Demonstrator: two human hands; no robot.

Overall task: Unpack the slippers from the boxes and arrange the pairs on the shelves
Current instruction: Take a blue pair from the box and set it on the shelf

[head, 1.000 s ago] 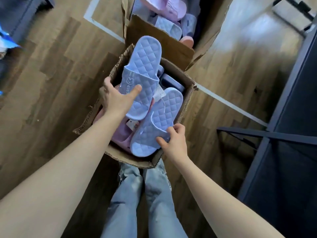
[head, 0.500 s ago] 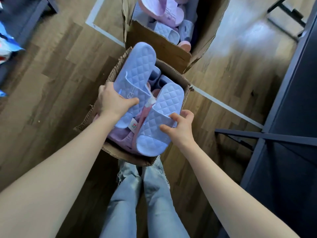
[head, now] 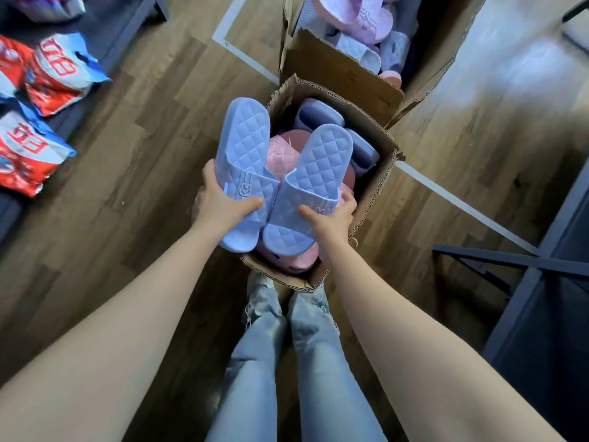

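Two light blue quilted slippers are lifted above the near cardboard box (head: 381,186). My left hand (head: 223,202) grips the left blue slipper (head: 245,145) at its strap. My right hand (head: 331,218) grips the right blue slipper (head: 322,161) at its strap, thumb on top. The two slippers touch at their straps and fan apart at the far ends. Pink slippers (head: 283,151) and more blue ones (head: 318,114) lie in the box beneath.
A second cardboard box (head: 344,74) with pink and pale slippers stands just behind. A dark metal shelf frame (head: 522,260) is at the right. Red and blue packets (head: 47,71) lie on a dark shelf at the left. My legs in jeans (head: 287,362) stand before the box on wood floor.
Both hands have lifted the two blue slippers out of the near box and brought them side by side, toward the left. The view has tilted, showing the packets at the left.
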